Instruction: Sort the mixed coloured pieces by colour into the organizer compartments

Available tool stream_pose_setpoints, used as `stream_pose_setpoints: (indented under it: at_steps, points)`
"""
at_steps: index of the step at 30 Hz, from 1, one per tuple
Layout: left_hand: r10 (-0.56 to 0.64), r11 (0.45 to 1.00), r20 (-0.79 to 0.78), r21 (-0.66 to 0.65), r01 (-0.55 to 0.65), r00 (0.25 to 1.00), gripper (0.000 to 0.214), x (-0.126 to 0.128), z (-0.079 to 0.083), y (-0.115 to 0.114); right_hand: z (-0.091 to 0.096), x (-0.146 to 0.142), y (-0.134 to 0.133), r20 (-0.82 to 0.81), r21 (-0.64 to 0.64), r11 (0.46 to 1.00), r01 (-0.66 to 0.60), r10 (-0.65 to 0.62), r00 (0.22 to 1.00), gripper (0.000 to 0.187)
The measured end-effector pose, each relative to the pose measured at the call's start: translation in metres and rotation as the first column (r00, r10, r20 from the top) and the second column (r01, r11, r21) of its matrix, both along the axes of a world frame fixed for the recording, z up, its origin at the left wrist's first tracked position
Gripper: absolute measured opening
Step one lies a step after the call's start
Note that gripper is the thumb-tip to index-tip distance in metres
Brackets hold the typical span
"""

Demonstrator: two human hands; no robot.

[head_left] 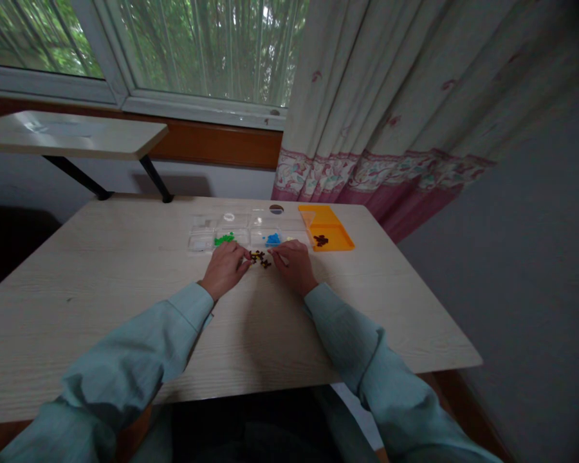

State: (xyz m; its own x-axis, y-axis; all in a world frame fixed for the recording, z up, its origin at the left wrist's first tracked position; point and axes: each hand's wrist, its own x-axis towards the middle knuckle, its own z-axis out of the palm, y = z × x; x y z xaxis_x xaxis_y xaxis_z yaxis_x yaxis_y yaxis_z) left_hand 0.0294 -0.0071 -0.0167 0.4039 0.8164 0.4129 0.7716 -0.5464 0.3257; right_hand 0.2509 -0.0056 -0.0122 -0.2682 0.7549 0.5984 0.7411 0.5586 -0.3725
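A small cluster of dark brown and yellow toy pieces (257, 256) lies on the table between my two hands. At its left edge, my left hand (226, 268) is closed, thumb and fingertips pinching at the cluster. My right hand (294, 265) makes a pinch at the upper right of the cluster; whatever is between those fingertips is too small to name. Just beyond the hands stands a clear divided box (248, 222). Green pieces (224, 239) fill one compartment, blue pieces (273, 240) another.
An orange tray (335, 225) right of the clear box holds dark brown pieces (321, 240). A round brown disc (276, 209) shows at the box's back. A raised shelf (77, 135) on black legs stands at back left. Curtains (367, 128) hang behind the wooden table (125, 270).
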Motion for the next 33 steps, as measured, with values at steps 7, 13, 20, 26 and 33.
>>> stream_pose_setpoints:
  at_steps: [7,13,20,26,33]
  points:
    - [-0.016,1.0,0.047,0.017,0.015,0.999,0.024,0.0,-0.004,0.003,0.001,-0.001,0.0,0.031,-0.018,1.0,0.004,-0.003,1.0,0.018]
    - [-0.01,1.0,0.064,0.001,0.01,0.998,0.023,0.0,-0.002,0.002,-0.002,-0.003,-0.001,0.064,-0.024,1.0,-0.015,0.016,0.998,0.019]
    - [-0.169,0.986,-0.005,-0.016,0.169,0.986,0.024,0.001,0.008,-0.007,-0.001,-0.002,0.0,0.036,-0.021,0.999,-0.026,0.026,0.999,0.018]
    - [-0.208,0.978,-0.056,-0.021,0.207,0.976,0.018,0.002,0.009,-0.008,-0.001,-0.002,0.0,0.034,-0.014,1.0,-0.02,0.021,0.999,0.019]
    - [-0.103,0.995,0.07,0.0,0.103,0.992,0.02,0.003,0.006,-0.004,-0.002,-0.002,0.0,0.06,-0.022,0.999,-0.038,0.04,0.997,0.021]
